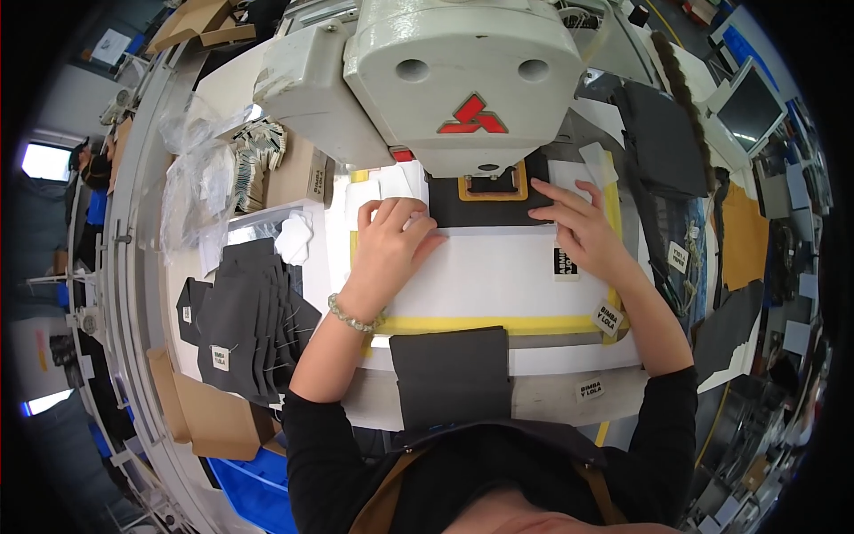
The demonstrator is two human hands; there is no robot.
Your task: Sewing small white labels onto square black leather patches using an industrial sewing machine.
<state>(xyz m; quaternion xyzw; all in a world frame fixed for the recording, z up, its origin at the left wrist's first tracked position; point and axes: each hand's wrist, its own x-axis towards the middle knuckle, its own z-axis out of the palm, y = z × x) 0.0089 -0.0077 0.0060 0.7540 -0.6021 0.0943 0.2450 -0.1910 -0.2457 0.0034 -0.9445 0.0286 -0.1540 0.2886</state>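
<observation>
To our left we see two bright white panels, windows or lamps, we cannot tell which. To our right we see a grey floor with a yellow line, and farther up a dark-screened monitor.

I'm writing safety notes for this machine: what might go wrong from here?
The right hand lies near the yellowish frame beneath the machine head, so it might get pinched. The dark fabric could skew if the left hand, by its left edge, nudges it. The dark panel at the front of the table might slide off.
</observation>
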